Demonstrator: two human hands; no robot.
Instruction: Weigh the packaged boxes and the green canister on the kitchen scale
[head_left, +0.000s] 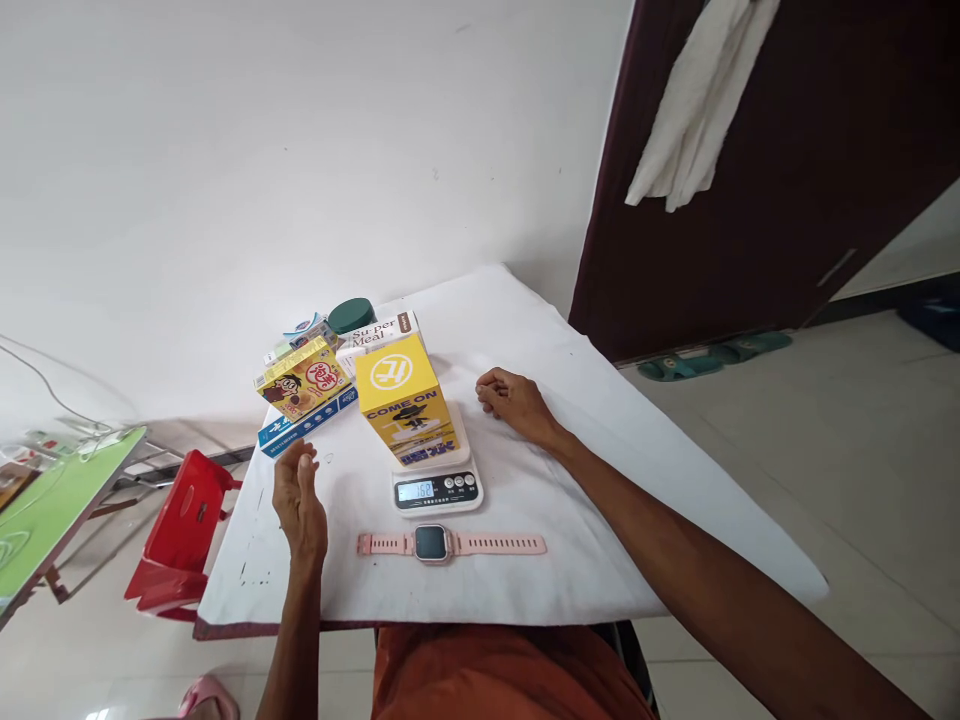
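Note:
A tall yellow box (397, 375) printed "COME ON" stands upright on a white digital kitchen scale (474, 470), whose display reads about 162. In front of the scale, a smartwatch (431, 543) with a pink strap lies flat, stretched left to right. My left hand (301, 505) is left of the scale, thumb up and fingers loosely bent, with nothing in it. Right of the yellow box, my right hand (517, 403) rests near the cloth, its fingers curled in and nothing visible in them. Neither hand touches the box or the scale.
Behind on the left are a yellow snack box (304, 380), a blue box (307, 422), a white "Super Meal" box (379, 335) and a green lid (351, 315). White cloth (600, 480) covers the table. A red chair (180, 520) stands to the left, a dark door (787, 150) to the right.

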